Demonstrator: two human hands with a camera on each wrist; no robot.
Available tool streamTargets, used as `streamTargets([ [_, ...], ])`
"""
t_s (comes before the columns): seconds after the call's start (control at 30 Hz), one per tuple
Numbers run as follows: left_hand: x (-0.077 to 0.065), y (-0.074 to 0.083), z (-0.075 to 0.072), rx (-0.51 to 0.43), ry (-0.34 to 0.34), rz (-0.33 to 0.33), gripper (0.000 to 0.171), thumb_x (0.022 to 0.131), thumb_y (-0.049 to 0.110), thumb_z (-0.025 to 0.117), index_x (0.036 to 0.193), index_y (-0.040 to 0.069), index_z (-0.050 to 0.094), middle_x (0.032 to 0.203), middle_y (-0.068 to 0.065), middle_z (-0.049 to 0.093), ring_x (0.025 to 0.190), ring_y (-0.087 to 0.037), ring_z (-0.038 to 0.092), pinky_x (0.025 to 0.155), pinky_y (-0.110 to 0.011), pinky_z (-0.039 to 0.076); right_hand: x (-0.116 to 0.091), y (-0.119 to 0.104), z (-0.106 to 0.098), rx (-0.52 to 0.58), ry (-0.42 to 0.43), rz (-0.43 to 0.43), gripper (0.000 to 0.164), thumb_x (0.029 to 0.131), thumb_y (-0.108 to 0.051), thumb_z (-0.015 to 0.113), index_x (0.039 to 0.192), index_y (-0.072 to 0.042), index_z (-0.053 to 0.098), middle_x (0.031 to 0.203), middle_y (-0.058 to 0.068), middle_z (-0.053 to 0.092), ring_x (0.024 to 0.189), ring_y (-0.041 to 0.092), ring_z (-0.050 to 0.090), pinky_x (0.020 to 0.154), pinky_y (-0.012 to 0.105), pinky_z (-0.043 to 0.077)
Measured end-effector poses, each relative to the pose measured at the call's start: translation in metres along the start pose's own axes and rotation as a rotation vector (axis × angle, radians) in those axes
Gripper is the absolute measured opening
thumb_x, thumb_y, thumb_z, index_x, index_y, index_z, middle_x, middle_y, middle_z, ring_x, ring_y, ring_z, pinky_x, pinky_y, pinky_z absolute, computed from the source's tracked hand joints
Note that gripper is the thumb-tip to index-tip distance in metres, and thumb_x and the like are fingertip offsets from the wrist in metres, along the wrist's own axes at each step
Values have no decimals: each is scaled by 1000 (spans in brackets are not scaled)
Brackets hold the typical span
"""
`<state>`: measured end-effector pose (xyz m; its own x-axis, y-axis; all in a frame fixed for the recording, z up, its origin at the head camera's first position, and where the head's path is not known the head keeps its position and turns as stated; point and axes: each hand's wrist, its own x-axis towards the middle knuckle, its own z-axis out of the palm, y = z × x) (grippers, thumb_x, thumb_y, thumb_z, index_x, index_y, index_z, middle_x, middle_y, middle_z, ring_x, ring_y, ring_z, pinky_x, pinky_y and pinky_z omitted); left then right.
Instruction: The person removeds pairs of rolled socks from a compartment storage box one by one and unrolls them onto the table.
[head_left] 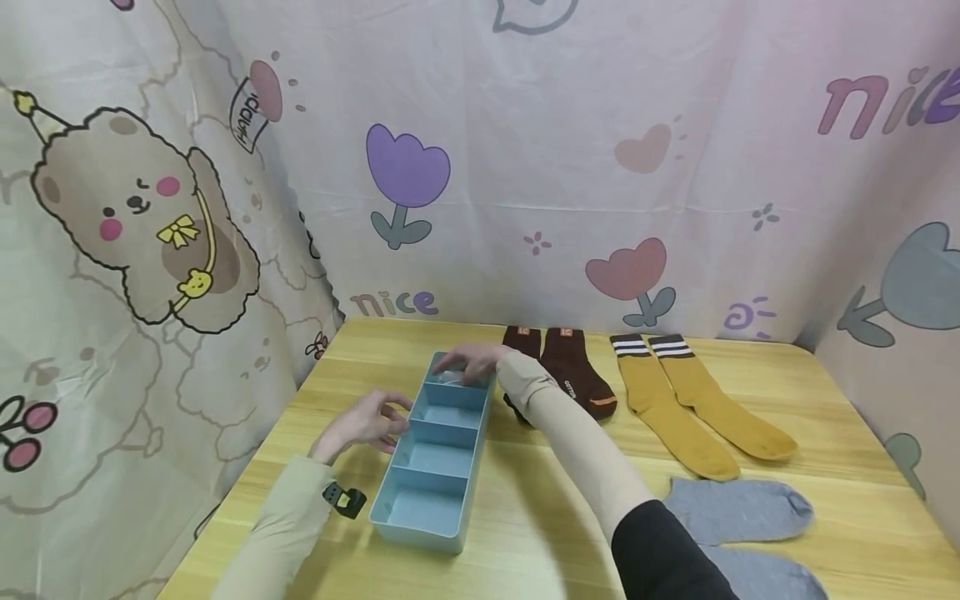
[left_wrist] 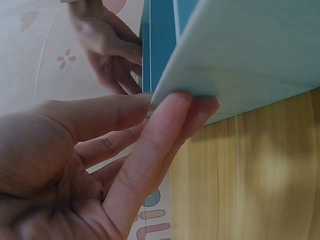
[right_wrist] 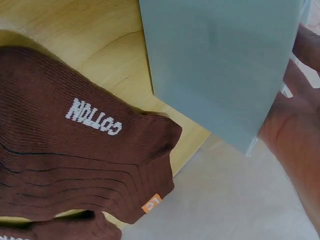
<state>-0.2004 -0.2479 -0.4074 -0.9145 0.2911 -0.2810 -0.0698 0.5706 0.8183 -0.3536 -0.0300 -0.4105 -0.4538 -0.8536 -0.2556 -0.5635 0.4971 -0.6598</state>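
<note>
A light blue storage box (head_left: 437, 475) with several compartments in a row stands on the wooden table. My left hand (head_left: 371, 419) is at its left side; in the left wrist view, the thumb and fingers (left_wrist: 170, 117) pinch the edge of its wall. My right hand (head_left: 472, 363) reaches over the far end, fingers down in the farthest compartment. A whitish, clear-looking item (head_left: 450, 377) lies under those fingers. The box wall hides the right fingertips in the right wrist view, so I cannot tell whether they grip it.
Beneath my right forearm lie dark brown socks (head_left: 573, 371) with white lettering. Farther right are mustard socks (head_left: 675, 400) with striped cuffs, then grey socks (head_left: 738, 510) near the front. A printed curtain (head_left: 510, 208) hangs behind the table (head_left: 330, 367) and at its sides.
</note>
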Motion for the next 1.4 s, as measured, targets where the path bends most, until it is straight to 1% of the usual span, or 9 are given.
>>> streamTargets([
  [0.13,0,0,1,3,10,-11,39,94,-1,61,130,-14,52,99,-29,68,71,-29,73,65,-42,63,7,1,3,-96,0,14,59,86,9,59,142,-10,58,149,11,55,132,23,50,108,33,44],
  [0.2,0,0,1,4,18,-18,38,94,-2,61,130,-13,52,98,-27,68,70,-28,73,65,-42,63,11,2,5,-131,2,34,57,86,8,59,139,-12,61,146,11,58,124,20,54,93,26,50],
  [0.23,0,1,1,3,20,-21,38,94,-2,61,130,-13,53,98,-27,68,70,-27,73,65,-42,63,12,3,6,-141,4,53,57,86,9,58,138,-13,62,144,11,60,117,19,55,83,24,51],
  [0.3,0,1,2,3,23,-26,38,94,-2,61,129,-13,53,98,-27,69,69,-25,72,65,-42,63,14,3,7,-146,5,90,58,85,11,57,137,-15,64,142,12,62,107,18,58,74,22,51],
  [0.4,0,2,2,2,24,-25,38,94,-2,61,130,-13,53,99,-27,68,69,-25,72,66,-43,63,13,2,9,-129,24,136,60,84,14,56,134,-16,66,138,12,64,97,16,55,58,19,44],
  [0.8,-3,7,5,25,43,-26,39,94,-2,61,130,-12,53,100,-28,68,69,-28,72,64,-43,63,2,7,7,-112,126,-19,48,82,10,60,126,-8,71,127,14,69,101,17,54,82,21,46],
  [0.9,-1,5,3,32,61,-29,38,94,-2,61,130,-12,54,98,-26,68,68,-27,72,64,-42,63,-6,5,2,-64,183,-47,50,80,9,64,128,-7,69,129,16,67,101,18,56,83,22,49],
  [1.17,-3,4,-8,61,50,45,38,91,-3,59,126,-17,53,94,-28,69,63,-25,72,59,-37,62,-40,-6,-2,115,392,-171,51,85,7,66,133,-7,65,133,14,67,112,28,65,96,34,55],
  [1.4,-2,-3,-23,113,96,-11,41,93,-5,58,131,-19,51,103,-37,67,71,-35,73,65,-44,63,-79,-13,20,187,403,-207,49,86,4,68,133,-9,66,123,16,70,99,23,67,77,27,58],
])
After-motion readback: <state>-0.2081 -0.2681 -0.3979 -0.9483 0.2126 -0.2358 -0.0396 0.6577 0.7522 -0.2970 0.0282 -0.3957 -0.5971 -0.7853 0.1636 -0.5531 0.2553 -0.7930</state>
